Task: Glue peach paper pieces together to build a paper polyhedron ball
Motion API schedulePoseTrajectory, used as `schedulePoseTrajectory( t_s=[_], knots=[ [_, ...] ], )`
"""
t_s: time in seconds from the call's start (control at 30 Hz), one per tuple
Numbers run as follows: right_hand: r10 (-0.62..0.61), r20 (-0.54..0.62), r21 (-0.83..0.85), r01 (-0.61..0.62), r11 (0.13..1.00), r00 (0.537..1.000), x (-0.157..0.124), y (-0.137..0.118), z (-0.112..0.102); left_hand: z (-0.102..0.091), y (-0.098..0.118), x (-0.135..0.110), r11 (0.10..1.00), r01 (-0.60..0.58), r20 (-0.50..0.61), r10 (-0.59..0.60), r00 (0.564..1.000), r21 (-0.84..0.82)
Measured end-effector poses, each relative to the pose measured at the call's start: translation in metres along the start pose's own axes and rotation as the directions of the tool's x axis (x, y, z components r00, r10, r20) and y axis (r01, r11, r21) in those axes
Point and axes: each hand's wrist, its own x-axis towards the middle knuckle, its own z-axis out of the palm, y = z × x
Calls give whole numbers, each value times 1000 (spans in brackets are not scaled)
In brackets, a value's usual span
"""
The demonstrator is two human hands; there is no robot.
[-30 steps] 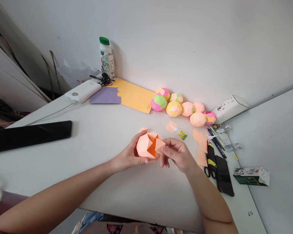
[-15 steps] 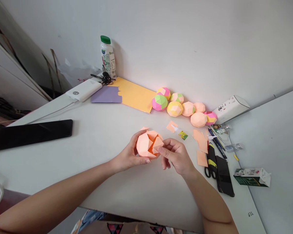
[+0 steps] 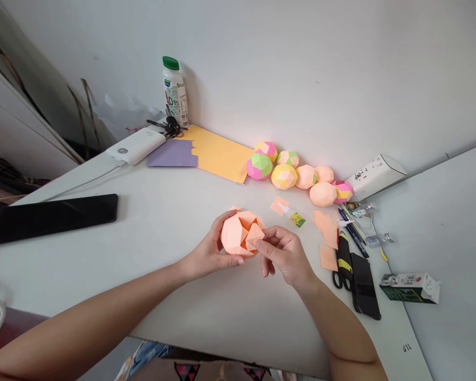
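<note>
My left hand (image 3: 212, 246) is wrapped round the left side of a peach paper ball (image 3: 235, 235) with flat facets, thumb below and fingers behind. A gap shows in the ball's right side. At that gap, my right hand (image 3: 283, 251) pinches a small folded peach paper piece (image 3: 254, 235) between thumb and forefinger. The piece lies over the opening; whether it touches the rim all round I cannot tell. Just beyond my right hand, a small glue tube (image 3: 295, 217) rests with its nozzle on a peach paper square (image 3: 280, 204).
Several finished paper balls (image 3: 284, 177) line the wall. On the right lie peach paper scraps (image 3: 326, 228), scissors (image 3: 342, 280), a cutter (image 3: 345, 251), a phone (image 3: 365, 286) and a carton (image 3: 410, 288). On the left are a black device (image 3: 51, 218), a power bank (image 3: 137, 145) and a bottle (image 3: 175, 92).
The small peach piece has shifted slightly left over the gap in the ball, with my right fingers still on it. My left hand keeps its hold nearly unmoved.
</note>
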Motion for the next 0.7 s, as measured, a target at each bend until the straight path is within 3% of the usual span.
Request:
schedulePoseTrajectory(
  t_s=[0.7],
  knots=[
    [-43, -39, -65, 41, 997, 998, -4, 0, 2, 1, 1, 1, 999, -26, -13, 27, 1000, 25]
  ],
)
